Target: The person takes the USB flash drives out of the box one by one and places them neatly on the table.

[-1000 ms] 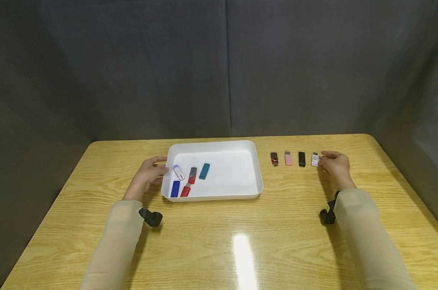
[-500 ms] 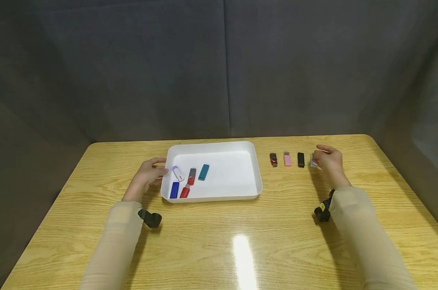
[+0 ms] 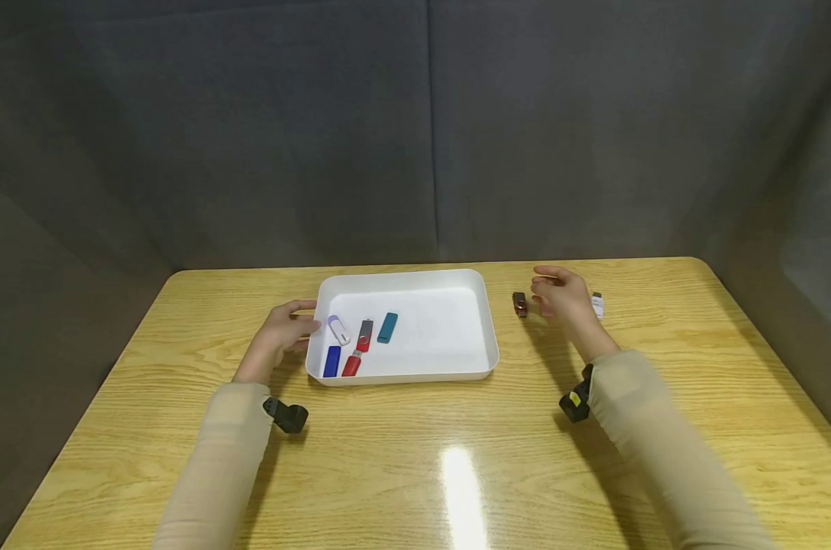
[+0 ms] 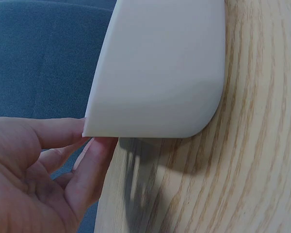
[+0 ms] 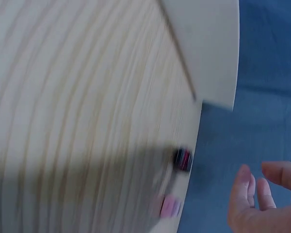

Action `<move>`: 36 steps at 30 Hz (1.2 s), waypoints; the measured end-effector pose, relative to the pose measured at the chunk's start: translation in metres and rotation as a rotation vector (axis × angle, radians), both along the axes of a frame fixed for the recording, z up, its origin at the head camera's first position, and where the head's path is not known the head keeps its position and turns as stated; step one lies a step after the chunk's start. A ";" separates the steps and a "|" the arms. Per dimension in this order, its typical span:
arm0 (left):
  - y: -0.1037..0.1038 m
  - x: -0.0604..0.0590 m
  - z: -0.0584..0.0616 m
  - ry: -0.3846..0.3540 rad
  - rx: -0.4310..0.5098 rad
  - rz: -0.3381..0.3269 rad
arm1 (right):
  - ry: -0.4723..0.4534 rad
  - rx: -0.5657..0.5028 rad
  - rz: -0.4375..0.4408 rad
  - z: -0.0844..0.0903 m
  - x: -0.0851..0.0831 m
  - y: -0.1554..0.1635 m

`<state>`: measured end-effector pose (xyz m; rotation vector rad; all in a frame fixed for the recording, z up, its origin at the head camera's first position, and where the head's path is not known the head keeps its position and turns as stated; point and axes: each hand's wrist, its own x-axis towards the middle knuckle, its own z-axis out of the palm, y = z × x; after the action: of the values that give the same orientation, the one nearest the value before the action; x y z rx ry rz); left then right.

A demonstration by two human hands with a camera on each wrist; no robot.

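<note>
In the head view my left hand [image 3: 278,340] pinches the left wall of a white plastic tray [image 3: 446,328]. The left wrist view shows the thumb and fingers at the edge of the tray [image 4: 157,73]. My right hand [image 3: 567,302] hovers over a pink USB stick [image 3: 545,308], partly covering it. From the right wrist, the hand [image 5: 264,204] has thumb and fingers apart with nothing between them. A dark red USB stick [image 3: 520,305] lies left of that hand, a white one [image 3: 597,305] to its right. The black USB stick is hidden behind the hand.
Inside the tray lie a white-and-purple USB stick [image 3: 338,330], a blue one [image 3: 331,361], a grey-and-red one [image 3: 365,334], a red one [image 3: 351,364] and a teal one [image 3: 387,328]. A dark cloth [image 3: 305,137] hangs behind the wooden table [image 3: 388,458].
My right hand has moved left from the white USB stick, past the black one, to above the pink one. The white stick still lies on the table. My left hand has stayed at the tray.
</note>
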<state>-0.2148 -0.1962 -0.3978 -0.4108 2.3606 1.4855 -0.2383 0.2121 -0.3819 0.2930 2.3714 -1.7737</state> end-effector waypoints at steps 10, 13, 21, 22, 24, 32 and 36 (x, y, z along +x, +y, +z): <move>0.003 -0.001 -0.002 0.002 0.011 0.008 | 0.021 -0.063 0.081 -0.004 0.000 -0.051; 0.003 -0.002 -0.002 0.003 0.015 0.006 | 0.019 -0.075 0.090 -0.005 0.001 -0.064; 0.004 -0.003 -0.001 0.000 0.007 0.010 | 0.038 -0.065 0.112 -0.007 0.006 -0.091; 0.004 -0.003 -0.001 0.001 0.007 0.009 | 0.042 -0.066 0.112 -0.007 0.007 -0.093; 0.004 -0.003 -0.001 0.002 0.004 0.008 | 0.046 -0.064 0.117 -0.008 0.007 -0.099; 0.004 -0.003 0.000 0.005 0.004 -0.002 | 0.042 -0.057 0.117 -0.014 0.005 -0.118; 0.004 -0.003 0.000 -0.004 0.005 0.005 | 0.032 -0.067 0.109 -0.019 0.003 -0.126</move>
<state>-0.2178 -0.1922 -0.3977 -0.4191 2.3543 1.4910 -0.2348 0.0862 -0.4004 0.1252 2.2959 -1.8160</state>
